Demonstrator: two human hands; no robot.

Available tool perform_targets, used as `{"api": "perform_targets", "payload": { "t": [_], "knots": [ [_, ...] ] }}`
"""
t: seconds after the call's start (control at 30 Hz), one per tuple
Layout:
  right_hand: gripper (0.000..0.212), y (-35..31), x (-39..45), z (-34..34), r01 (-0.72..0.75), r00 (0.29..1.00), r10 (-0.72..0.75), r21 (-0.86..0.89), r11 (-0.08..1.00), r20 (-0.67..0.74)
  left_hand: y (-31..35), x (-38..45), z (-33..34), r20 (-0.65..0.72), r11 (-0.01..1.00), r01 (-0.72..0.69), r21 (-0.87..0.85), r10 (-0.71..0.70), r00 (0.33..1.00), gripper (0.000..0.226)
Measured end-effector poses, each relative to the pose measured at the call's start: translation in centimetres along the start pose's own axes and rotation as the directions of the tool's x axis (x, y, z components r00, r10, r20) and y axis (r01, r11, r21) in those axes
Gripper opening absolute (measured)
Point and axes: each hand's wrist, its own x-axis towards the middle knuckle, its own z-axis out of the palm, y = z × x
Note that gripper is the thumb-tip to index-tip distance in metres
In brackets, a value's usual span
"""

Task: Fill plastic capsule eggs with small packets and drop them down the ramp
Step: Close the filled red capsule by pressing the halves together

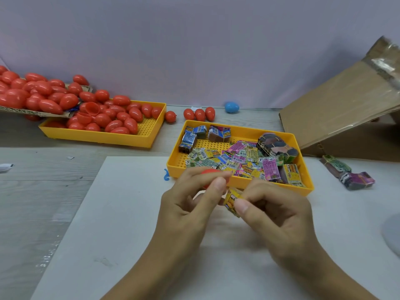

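Observation:
My left hand [190, 198] grips a red capsule egg [208, 172], mostly hidden behind its fingers, just in front of the packet tray. My right hand [268, 204] pinches a small yellow packet [232, 201] and holds it against the egg's opening. The yellow tray [238, 182] right behind my hands holds several loose coloured packets [244, 158] and a few bundles. A second yellow tray [104, 135] at the back left is full of red eggs [112, 118]. The cardboard ramp [337, 109] slopes up at the far right.
More red eggs [32, 92] pile on a cardboard sheet at far left. Three red eggs [199, 114] and a blue egg [231, 107] lie by the back wall. Bundled packets [348, 173] lie right of the tray. A white mat [121, 213] covers the table under my hands.

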Motion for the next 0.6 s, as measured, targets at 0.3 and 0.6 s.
{"api": "perform_targets", "payload": {
  "t": [0.3, 0.6],
  "knots": [
    [0.020, 0.23, 0.19, -0.20, -0.189, 0.979, 0.200, 0.169, 0.967, -0.046, -0.39, 0.12, -0.05, -0.082, 0.991, 0.067, -0.114, -0.077, 0.994, 0.036],
    [0.012, 0.41, 0.80, -0.38, -0.161, 0.976, 0.178, 0.136, 0.978, -0.127, -0.43, -0.01, -0.43, 0.011, 0.997, -0.006, -0.078, 0.007, 1.000, 0.022]
  ]
}}
